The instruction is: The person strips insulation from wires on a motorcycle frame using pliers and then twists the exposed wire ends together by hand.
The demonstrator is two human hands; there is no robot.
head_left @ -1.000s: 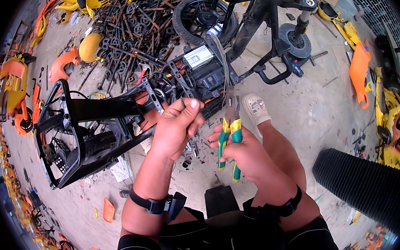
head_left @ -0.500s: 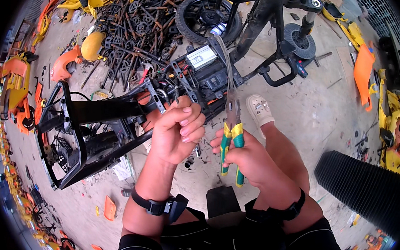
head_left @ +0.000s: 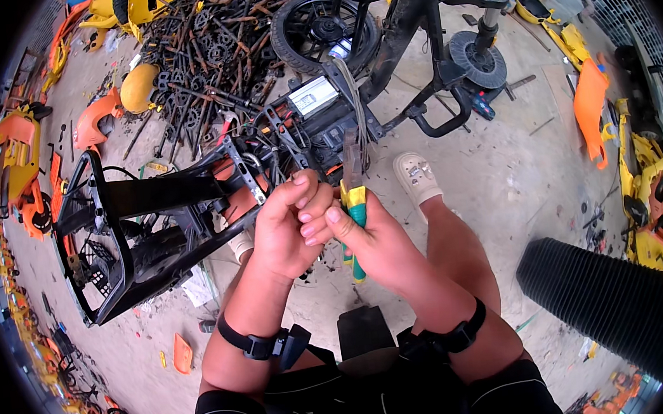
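My right hand (head_left: 376, 231) is closed around a pair of pliers (head_left: 355, 196) with green and yellow handles. Their metal jaws point away from me, toward the battery-and-wiring bay of a black scooter frame (head_left: 151, 191). Pressed against the right fingers, my left hand (head_left: 290, 222) is curled into a fist; whatever lies inside it is hidden. Just beyond both hands are loose wires (head_left: 271, 151), a silver-topped box (head_left: 313, 98) and a bundle of grey cables (head_left: 355, 96) on the frame.
Behind the frame lies a heap of rusty metal parts (head_left: 211, 61) beside a black wheel (head_left: 323, 32). A power tool (head_left: 482, 108) rests near the fork wheel. A ribbed black tube (head_left: 588, 296) juts in at right. Orange and yellow panels (head_left: 590, 113) line the sides.
My right hand has moved left with the pliers and now meets my left hand. The plier handles, spread before, are now closer together. The whole view has shifted slightly.
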